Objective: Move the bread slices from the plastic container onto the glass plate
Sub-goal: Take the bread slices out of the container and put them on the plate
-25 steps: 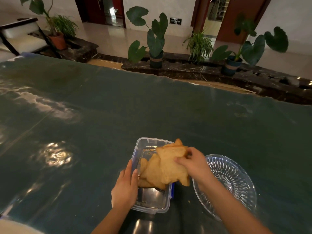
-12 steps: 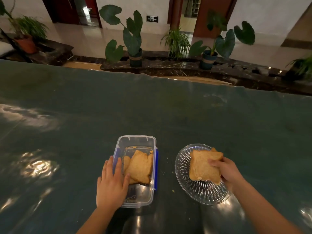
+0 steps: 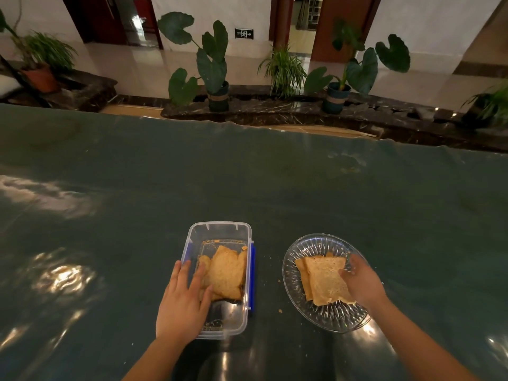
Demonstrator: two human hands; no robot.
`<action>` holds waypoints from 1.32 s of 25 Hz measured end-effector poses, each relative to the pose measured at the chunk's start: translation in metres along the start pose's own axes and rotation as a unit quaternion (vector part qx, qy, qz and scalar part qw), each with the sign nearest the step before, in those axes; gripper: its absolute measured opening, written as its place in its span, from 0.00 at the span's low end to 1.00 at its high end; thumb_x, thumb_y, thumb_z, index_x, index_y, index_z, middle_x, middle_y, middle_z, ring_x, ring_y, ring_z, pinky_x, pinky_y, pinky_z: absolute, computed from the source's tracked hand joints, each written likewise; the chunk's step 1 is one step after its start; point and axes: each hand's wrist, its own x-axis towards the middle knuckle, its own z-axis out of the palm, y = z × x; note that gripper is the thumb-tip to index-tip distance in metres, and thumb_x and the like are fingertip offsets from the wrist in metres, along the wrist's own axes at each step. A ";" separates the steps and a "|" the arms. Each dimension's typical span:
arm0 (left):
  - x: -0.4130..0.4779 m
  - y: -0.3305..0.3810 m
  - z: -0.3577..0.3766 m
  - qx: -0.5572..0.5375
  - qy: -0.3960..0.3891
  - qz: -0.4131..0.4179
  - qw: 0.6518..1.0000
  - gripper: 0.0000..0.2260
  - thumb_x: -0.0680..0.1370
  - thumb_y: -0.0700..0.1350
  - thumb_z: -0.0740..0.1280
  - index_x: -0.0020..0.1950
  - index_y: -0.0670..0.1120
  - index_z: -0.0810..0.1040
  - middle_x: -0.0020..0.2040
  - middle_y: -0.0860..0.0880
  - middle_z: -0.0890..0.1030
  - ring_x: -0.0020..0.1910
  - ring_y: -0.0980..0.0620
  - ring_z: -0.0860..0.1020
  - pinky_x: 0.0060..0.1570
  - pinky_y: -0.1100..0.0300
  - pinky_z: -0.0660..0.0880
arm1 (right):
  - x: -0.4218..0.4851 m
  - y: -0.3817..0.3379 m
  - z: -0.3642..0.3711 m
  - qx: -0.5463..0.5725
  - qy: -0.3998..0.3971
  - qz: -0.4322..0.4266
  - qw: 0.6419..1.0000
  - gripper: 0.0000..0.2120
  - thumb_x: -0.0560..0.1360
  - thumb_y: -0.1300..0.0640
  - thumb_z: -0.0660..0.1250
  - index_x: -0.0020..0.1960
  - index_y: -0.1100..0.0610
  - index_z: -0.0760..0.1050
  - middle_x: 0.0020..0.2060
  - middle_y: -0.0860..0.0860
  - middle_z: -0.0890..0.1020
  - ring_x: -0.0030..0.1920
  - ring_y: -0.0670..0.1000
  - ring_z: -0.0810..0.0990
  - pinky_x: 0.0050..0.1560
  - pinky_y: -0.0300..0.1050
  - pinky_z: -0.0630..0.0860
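A clear plastic container (image 3: 220, 229) with a blue clip stands on the green table, with bread slices (image 3: 226, 273) leaning inside it. My left hand (image 3: 182, 301) rests flat over the container's near left rim, fingers spread, touching the slices' edge. To the right is the cut-glass plate (image 3: 310, 243). Two bread slices (image 3: 323, 281) lie stacked on it. My right hand (image 3: 362, 281) is over the plate's right side, its fingers still on the top slice's right edge.
The table (image 3: 275, 182) is covered in a glossy dark green sheet with bright reflections at the left. Crumbs (image 3: 280, 310) lie between container and plate. Beyond the far edge are potted plants (image 3: 211, 64) on a dark stone ledge.
My right hand carried bread slices from above the container rightward and set them down on the glass plate. My left hand stayed on the container. The camera view shifted slightly.
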 end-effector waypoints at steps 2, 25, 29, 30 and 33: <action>0.000 0.000 -0.001 -0.002 0.001 -0.001 1.000 0.35 0.76 0.70 0.37 0.79 0.55 0.51 0.81 0.50 0.49 0.78 0.51 0.39 0.75 0.47 0.53 | -0.007 -0.008 0.001 -0.020 0.039 -0.040 0.998 0.21 0.74 0.61 0.70 0.67 0.58 0.73 0.61 0.59 0.80 0.59 0.60 0.79 0.60 0.54 0.76; -0.002 0.002 -0.001 -0.036 0.041 -0.003 0.998 0.30 0.80 0.62 0.47 0.79 0.50 0.50 0.81 0.50 0.50 0.78 0.54 0.39 0.74 0.57 0.44 | -0.019 -0.218 0.176 -0.452 -0.207 -0.304 0.813 0.41 0.73 0.55 0.71 0.75 0.69 0.53 0.69 0.65 0.71 0.67 0.64 0.73 0.66 0.57 0.72; -0.002 0.001 0.000 -0.036 0.042 -0.002 0.998 0.29 0.80 0.59 0.48 0.79 0.48 0.52 0.80 0.49 0.52 0.78 0.52 0.42 0.75 0.56 0.47 | -0.013 -0.218 0.180 -0.440 -0.167 -0.314 0.825 0.42 0.63 0.44 0.79 0.68 0.63 0.67 0.62 0.60 0.77 0.62 0.62 0.75 0.61 0.54 0.74; -0.002 0.000 0.001 -0.036 0.043 -0.001 0.998 0.29 0.80 0.59 0.49 0.79 0.48 0.53 0.80 0.48 0.53 0.79 0.52 0.43 0.75 0.56 0.48 | -0.012 -0.219 0.179 -0.433 -0.166 -0.318 0.827 0.38 0.62 0.42 0.79 0.64 0.60 0.72 0.59 0.58 0.79 0.59 0.60 0.77 0.59 0.53 0.75; -0.003 0.000 0.001 -0.043 0.051 0.000 0.998 0.29 0.80 0.58 0.48 0.78 0.47 0.53 0.80 0.47 0.55 0.79 0.52 0.45 0.75 0.57 0.47 | -0.012 -0.224 0.175 -0.349 -0.194 -0.293 0.869 0.25 0.64 0.45 0.77 0.56 0.56 0.78 0.54 0.56 0.82 0.53 0.57 0.80 0.49 0.48 0.76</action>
